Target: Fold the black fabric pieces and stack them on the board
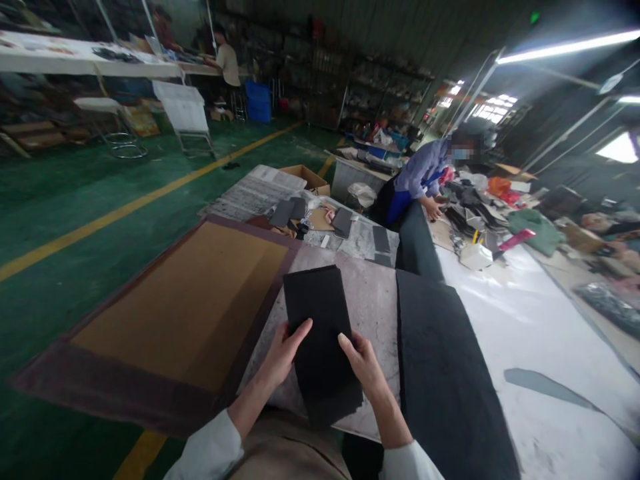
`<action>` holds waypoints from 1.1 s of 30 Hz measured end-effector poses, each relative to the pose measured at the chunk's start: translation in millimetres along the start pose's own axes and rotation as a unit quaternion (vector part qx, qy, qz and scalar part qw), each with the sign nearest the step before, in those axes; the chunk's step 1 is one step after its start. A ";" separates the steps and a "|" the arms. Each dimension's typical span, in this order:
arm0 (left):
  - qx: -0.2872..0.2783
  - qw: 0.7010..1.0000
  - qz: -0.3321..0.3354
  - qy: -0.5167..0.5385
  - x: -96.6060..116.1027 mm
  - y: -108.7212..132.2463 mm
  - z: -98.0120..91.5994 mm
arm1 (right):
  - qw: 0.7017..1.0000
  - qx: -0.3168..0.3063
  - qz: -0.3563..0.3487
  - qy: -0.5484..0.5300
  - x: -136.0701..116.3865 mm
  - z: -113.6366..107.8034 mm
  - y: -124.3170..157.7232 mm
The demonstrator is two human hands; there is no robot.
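Between my two hands is a stack of black rectangular sheets (323, 300), tilted a little, its edges slightly uneven at the top and bottom. My left hand (285, 350) grips the left side, thumb lying on the top sheet. On the opposite edge my right hand (363, 360) is closed the same way, with its fingers hidden underneath. What the sheets are made of I cannot tell. Beneath the stack is a pale, stained tabletop (373, 287). A large dark sheet (445, 360) lies just right of my right hand.
A brown board with a dark border (185, 300) lies to the left. Dark pieces (343, 223) and a cardboard box (307, 179) are ahead. A co-worker (425, 170) leans over a cluttered white table (525, 307) at right. A white chair (183, 110) stands farther off.
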State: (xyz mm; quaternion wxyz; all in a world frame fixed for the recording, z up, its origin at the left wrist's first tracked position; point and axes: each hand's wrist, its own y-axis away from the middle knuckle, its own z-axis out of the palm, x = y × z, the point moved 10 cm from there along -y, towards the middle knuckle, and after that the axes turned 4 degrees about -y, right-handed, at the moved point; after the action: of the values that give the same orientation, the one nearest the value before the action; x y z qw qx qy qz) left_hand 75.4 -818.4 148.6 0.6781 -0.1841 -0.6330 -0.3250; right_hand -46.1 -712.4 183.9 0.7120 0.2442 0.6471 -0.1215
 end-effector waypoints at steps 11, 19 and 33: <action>-0.016 1.000 -0.004 -0.013 12.8 -8.6 15.2 | 0.919 0.169 -0.235 0.267 -37.1 -1.0 29.7; -0.065 0.983 0.150 -0.080 61.2 -2.3 40.2 | 0.944 0.288 -0.145 0.071 -13.5 -46.9 27.9; -0.082 0.985 0.123 -0.087 58.3 -8.5 43.1 | 0.931 0.299 -0.170 0.120 -26.8 -37.6 35.8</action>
State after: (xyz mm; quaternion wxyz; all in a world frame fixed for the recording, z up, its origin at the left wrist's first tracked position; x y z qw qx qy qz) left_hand 37.1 -808.2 209.9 0.6380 -0.3426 -0.6333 -0.2729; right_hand -64.5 -666.7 215.4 0.4916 0.3450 0.6935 -0.3979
